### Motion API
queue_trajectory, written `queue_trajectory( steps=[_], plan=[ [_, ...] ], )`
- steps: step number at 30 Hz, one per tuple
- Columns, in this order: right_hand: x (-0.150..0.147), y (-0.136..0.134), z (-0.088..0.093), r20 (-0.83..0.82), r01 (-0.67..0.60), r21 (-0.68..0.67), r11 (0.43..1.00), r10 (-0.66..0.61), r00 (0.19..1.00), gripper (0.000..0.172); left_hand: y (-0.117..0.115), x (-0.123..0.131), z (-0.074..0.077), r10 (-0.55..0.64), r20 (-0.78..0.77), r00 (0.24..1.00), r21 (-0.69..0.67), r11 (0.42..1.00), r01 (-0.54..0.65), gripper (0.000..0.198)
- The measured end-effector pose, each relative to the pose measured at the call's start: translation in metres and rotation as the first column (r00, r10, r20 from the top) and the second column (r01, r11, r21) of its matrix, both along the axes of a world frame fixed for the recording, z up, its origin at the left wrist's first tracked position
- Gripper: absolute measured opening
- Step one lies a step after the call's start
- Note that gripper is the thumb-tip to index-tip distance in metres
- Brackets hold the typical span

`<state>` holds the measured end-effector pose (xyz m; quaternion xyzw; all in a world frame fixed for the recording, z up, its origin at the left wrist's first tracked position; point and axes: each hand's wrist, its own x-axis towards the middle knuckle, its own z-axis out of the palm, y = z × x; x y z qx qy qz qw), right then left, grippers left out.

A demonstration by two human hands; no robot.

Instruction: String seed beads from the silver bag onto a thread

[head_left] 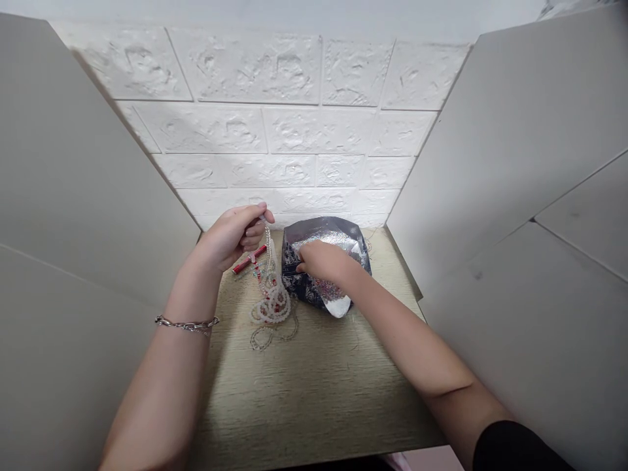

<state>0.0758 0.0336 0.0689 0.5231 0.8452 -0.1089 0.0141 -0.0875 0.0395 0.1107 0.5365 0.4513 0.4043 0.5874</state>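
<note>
My left hand [238, 229] is raised near the back wall, pinching the top of a strand of pearly beads [267, 243] between thumb and fingers. The strand hangs down to a heap of white bead strings [272, 306] on the table. Beside it stands an open dark patterned pouch [297, 288] with a shiny silver lining. My right hand [324, 261] is over the pouch's mouth, thumb and finger drawn together at its left side. What they grip, if anything, is hidden. Small multicoloured beads [330, 289] show below that hand, near a white piece [338, 307].
A red stick-like item [249, 260] lies behind the bead heap, with red beads near it. A thin loop of small beads [262, 337] lies in front. The wooden table [314, 399] is bounded by a white brick-patterned wall [294, 131] and grey side panels [515, 183].
</note>
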Motion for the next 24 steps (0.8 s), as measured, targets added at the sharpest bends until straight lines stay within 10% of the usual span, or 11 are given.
queue_trajectory(
  steps=[9, 17, 24],
  plan=[
    [0.026, 0.01, 0.02, -0.36, 0.056, 0.069, 0.996, -0.027, 0.932, 0.03, 0.001, -0.002, -0.001, 0.003, 0.015, 1.0, 0.004, 1.0, -0.003, 0.02],
    [0.071, 0.024, 0.043, -0.966, 0.465, 0.058, 0.884, -0.068, 0.25, 0.048, -0.001, -0.001, 0.001, 0.013, 0.003, 1.0, 0.0, 1.0, -0.013, 0.02],
    [0.093, 0.025, 0.049, -0.991, 0.599, 0.088, 0.796, 0.007, 0.136, 0.051, 0.0, -0.002, 0.0, 0.012, 0.017, 1.0, -0.003, 1.0, -0.012, 0.021]
  ],
)
